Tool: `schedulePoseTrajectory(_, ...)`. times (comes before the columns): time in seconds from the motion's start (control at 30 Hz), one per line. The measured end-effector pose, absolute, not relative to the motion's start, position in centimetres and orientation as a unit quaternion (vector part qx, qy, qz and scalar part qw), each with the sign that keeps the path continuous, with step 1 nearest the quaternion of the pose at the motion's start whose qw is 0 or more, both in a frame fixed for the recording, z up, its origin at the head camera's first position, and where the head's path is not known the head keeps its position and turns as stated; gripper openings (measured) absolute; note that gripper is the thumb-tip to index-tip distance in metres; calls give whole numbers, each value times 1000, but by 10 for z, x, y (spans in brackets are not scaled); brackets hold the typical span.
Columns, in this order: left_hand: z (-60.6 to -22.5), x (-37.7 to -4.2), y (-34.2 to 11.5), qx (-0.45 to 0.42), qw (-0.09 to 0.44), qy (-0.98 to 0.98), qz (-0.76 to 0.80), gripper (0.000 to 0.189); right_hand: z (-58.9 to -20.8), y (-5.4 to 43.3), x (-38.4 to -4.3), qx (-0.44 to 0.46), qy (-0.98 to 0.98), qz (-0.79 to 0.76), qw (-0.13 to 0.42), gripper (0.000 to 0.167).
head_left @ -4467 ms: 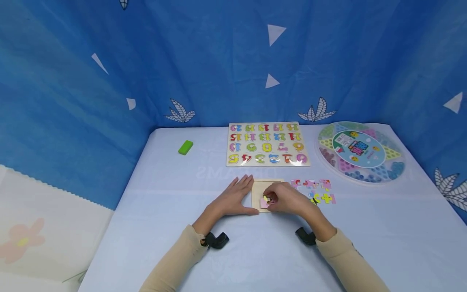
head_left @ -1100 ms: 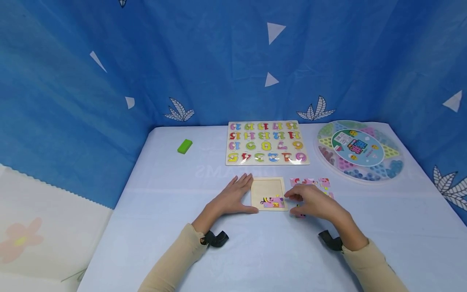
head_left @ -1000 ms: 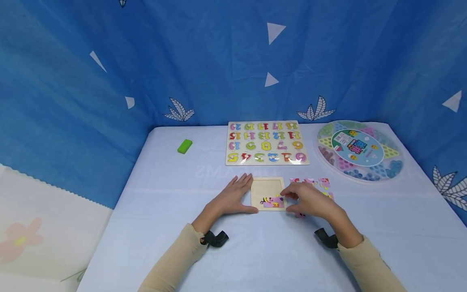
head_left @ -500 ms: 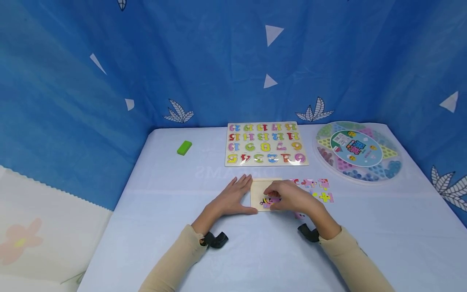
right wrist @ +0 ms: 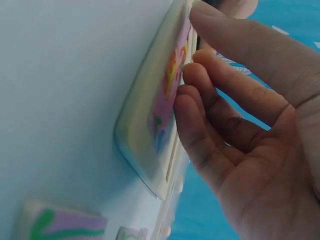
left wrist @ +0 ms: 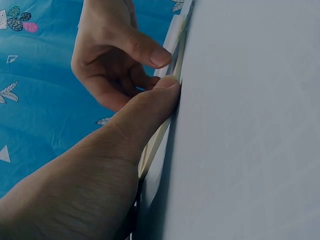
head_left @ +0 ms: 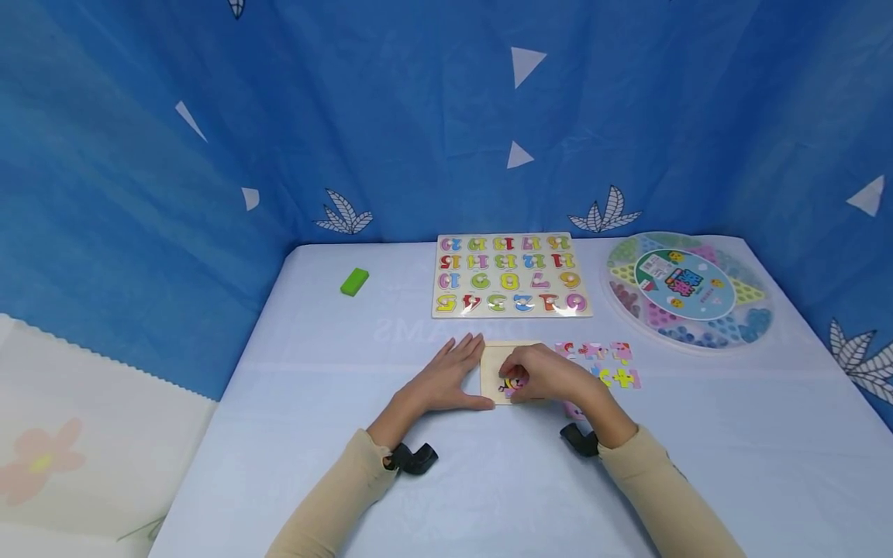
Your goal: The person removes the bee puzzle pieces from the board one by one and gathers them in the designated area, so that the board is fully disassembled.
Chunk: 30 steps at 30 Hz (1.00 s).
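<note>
My left hand (head_left: 449, 380) lies flat with its fingers straight along the left side of a small square wooden puzzle tray (head_left: 491, 358); its thumb (left wrist: 162, 92) presses at the near edge. Over the lower part of the tray, my right hand (head_left: 551, 380) pinches a pink puzzle piece (head_left: 512, 384) with a bee print between thumb and curled fingers. In the right wrist view, pink joined pieces (right wrist: 165, 100) line the tray's inside, with the thumb tip and fingertips right at them. The right hand hides much of the tray in the head view.
Several loose puzzle pieces (head_left: 623, 377) lie right of the tray, one piece (head_left: 574, 411) nearer the right wrist. Behind stand a number puzzle board (head_left: 512, 275) and a round game box (head_left: 687, 287). A green block (head_left: 354, 281) sits at the back left.
My right hand has moved left from the tray's right edge onto the pieces at its lower left. The left hand stays at the tray's left side.
</note>
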<state>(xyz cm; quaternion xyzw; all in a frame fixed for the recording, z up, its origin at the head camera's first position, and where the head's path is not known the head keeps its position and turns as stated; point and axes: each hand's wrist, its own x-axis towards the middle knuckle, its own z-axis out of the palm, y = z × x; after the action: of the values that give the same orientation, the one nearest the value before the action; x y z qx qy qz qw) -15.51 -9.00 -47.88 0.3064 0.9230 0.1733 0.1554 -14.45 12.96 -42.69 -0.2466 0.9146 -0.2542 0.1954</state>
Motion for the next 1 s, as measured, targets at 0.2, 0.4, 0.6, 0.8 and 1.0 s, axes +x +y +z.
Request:
schedulePoseTrajectory(0.2,-479,-154,-89,305,159,923,171,109,-433,130,-147,-231,919,-246,204,30)
schedulePoseTrajectory(0.4,-479,-155,-89,309,155,923,168,110,-435,131,-150,-222,917,-251,215,24)
schedulePoseTrajectory(0.6,-481,-156,-90,317,143,923,164,110,-434,131,-151,-231,912,-254,223,20)
schedulePoseTrajectory(0.8,-480,-157,-90,314,145,924,165,110,-434,129,-152,-230,912,-253,224,20)
schedulePoseTrajectory(1.0,-480,-158,-90,312,146,925,161,110,-432,128,-150,-242,915,-248,208,22)
